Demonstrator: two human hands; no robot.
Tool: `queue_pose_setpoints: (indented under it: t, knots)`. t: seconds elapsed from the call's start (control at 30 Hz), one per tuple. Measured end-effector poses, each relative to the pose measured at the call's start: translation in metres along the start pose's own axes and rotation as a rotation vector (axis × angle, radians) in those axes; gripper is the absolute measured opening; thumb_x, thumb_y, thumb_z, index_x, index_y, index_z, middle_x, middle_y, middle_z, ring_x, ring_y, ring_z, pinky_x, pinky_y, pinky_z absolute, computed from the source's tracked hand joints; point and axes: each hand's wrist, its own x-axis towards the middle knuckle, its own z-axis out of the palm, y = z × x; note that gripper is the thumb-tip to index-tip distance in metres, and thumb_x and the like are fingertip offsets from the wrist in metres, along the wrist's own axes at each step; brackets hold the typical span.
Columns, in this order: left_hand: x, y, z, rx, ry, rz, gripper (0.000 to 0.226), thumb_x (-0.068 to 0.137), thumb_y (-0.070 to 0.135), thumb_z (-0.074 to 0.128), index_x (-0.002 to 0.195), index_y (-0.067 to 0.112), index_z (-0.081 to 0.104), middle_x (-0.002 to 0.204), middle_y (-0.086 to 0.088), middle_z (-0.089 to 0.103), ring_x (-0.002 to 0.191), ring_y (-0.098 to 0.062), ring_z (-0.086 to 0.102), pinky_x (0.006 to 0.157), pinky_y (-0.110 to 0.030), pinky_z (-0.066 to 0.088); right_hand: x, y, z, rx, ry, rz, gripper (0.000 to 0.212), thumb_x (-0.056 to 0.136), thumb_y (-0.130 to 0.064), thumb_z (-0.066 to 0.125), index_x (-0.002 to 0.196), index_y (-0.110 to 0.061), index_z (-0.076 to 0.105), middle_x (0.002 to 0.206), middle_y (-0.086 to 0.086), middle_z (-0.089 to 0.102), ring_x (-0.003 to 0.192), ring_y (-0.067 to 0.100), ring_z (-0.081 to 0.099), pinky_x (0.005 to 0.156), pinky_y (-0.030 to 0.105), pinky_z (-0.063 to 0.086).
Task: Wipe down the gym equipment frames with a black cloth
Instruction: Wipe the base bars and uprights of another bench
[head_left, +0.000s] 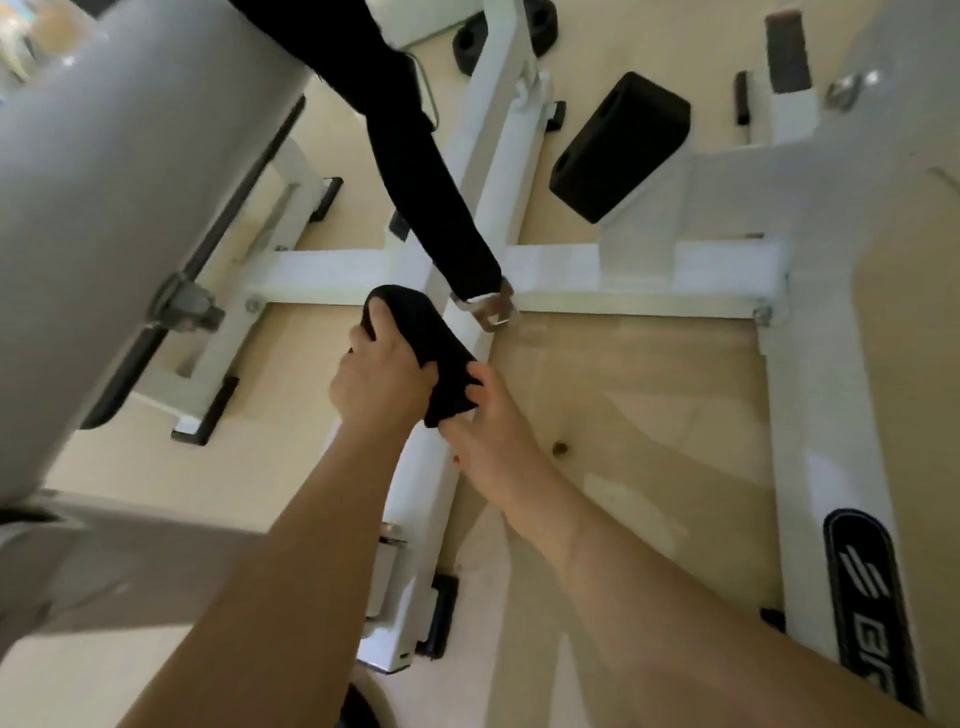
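Head cam looking down: big grey padded bench (130, 182) fills the left, then the left hand (382, 382) is curled over a folded black cloth (431, 343) held on the white metal centre beam (415, 519) of the gym frame, just short of its crossbar (322, 273). Right hand (488, 431) pinches the cloth's near end with its fingertips; further right there's a black foam block pad (618, 145) and a white frame leg (815, 415) with a black logo sticker (862, 587).

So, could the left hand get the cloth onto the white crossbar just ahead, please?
Probably yes: the left hand grips the black cloth over the central beam, just short of the crossbar; only the hanging black strap and its buckle crowd the junction.
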Motion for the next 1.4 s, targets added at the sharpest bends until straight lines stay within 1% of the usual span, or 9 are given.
queue_pose_setpoints:
  t: [0.13, 0.27, 0.43, 0.7, 0.9, 1.03, 1.23, 1.33, 1.4]
  knots:
    - [0.041, 0.027, -0.009, 0.061, -0.055, 0.056, 0.101, 0.081, 0.039, 0.068, 0.151, 0.016, -0.003, 0.136, -0.017, 0.039, 0.110, -0.039, 0.055, 0.073, -0.044, 0.048, -0.014, 0.003, -0.009, -0.043, -0.023, 0.046, 0.069, 0.093, -0.008, 0.046, 0.150, -0.035, 0.017, 0.150, -0.011, 0.029, 0.085, 0.002, 0.057, 0.074, 0.021, 0.050]
    - [0.031, 0.022, -0.007, 0.034, -0.048, 0.040, 0.103, 0.075, 0.033, 0.073, 0.149, 0.020, 0.003, 0.130, -0.015, 0.042, 0.105, -0.038, 0.057, 0.065, -0.038, 0.041, -0.009, 0.010, -0.015, -0.081, 0.011, 0.021, 0.074, 0.088, -0.005, 0.045, 0.148, -0.039, 0.018, 0.135, 0.000, 0.053, 0.108, 0.033, 0.060, 0.089, 0.044, 0.052]
    - [-0.041, -0.013, 0.002, 0.256, -0.090, 0.023, 0.101, 0.083, 0.032, 0.067, 0.150, 0.014, -0.005, 0.144, -0.024, 0.030, 0.124, -0.038, 0.045, 0.081, -0.041, 0.049, -0.009, 0.003, -0.001, -0.018, -0.048, 0.049, 0.073, 0.095, -0.008, 0.044, 0.150, -0.042, 0.011, 0.155, -0.005, 0.026, 0.125, 0.011, 0.044, 0.107, 0.037, 0.041]
    - [0.017, 0.020, 0.003, 0.235, 0.011, 0.083, 0.085, 0.089, 0.030, 0.059, 0.150, 0.007, 0.004, 0.141, -0.023, 0.035, 0.122, -0.038, 0.046, 0.082, -0.043, 0.049, 0.012, -0.008, 0.000, 0.246, -0.001, 0.081, 0.044, 0.099, -0.017, 0.043, 0.140, -0.032, 0.042, 0.122, -0.005, 0.059, 0.107, 0.017, 0.060, 0.094, 0.042, 0.052]
    - [0.036, 0.028, 0.004, 0.193, 0.071, 0.122, 0.071, 0.096, 0.034, 0.050, 0.151, 0.012, 0.011, 0.146, -0.017, 0.033, 0.121, -0.033, 0.048, 0.075, -0.037, 0.046, 0.011, -0.008, -0.057, 0.599, 0.132, 0.070, 0.057, 0.090, -0.014, 0.061, 0.138, -0.037, 0.039, 0.108, -0.001, 0.063, 0.106, 0.019, 0.062, 0.092, 0.038, 0.053]
    - [-0.026, -0.003, 0.004, 0.259, 0.026, 0.132, 0.094, 0.089, 0.028, 0.064, 0.152, 0.012, -0.003, 0.158, -0.021, 0.009, 0.138, -0.034, 0.032, 0.102, -0.039, 0.042, 0.010, -0.013, -0.056, 0.560, 0.111, 0.039, 0.043, 0.092, -0.014, 0.059, 0.129, -0.035, 0.050, 0.103, -0.002, 0.065, 0.097, 0.011, 0.062, 0.088, 0.033, 0.051]
    - [-0.109, -0.045, -0.010, 0.529, -0.193, 0.078, 0.095, 0.094, 0.035, 0.056, 0.149, 0.002, -0.014, 0.157, -0.027, 0.003, 0.138, -0.033, 0.033, 0.090, -0.032, 0.048, -0.001, 0.006, 0.021, 0.438, -0.218, 0.244, 0.048, 0.093, -0.029, 0.058, 0.137, -0.042, 0.042, 0.130, -0.007, 0.053, 0.113, 0.017, 0.055, 0.091, 0.043, 0.053]
    - [-0.114, -0.047, -0.019, 0.599, -0.273, 0.099, 0.095, 0.095, 0.036, 0.053, 0.147, 0.001, -0.018, 0.156, -0.028, -0.001, 0.135, -0.032, 0.037, 0.090, -0.030, 0.045, -0.006, 0.018, 0.050, 0.281, -0.172, 0.190, 0.056, 0.079, -0.047, 0.068, 0.129, -0.052, 0.042, 0.127, 0.000, 0.057, 0.109, 0.020, 0.060, 0.094, 0.046, 0.052]
    - [-0.115, -0.044, -0.027, 0.588, -0.292, 0.114, 0.091, 0.095, 0.035, 0.053, 0.150, 0.002, -0.011, 0.157, -0.026, 0.004, 0.131, -0.030, 0.041, 0.091, -0.030, 0.044, -0.008, 0.017, 0.050, 0.238, -0.083, 0.191, 0.046, 0.076, -0.048, 0.073, 0.118, -0.037, 0.056, 0.120, 0.004, 0.063, 0.103, 0.022, 0.065, 0.083, 0.042, 0.058]
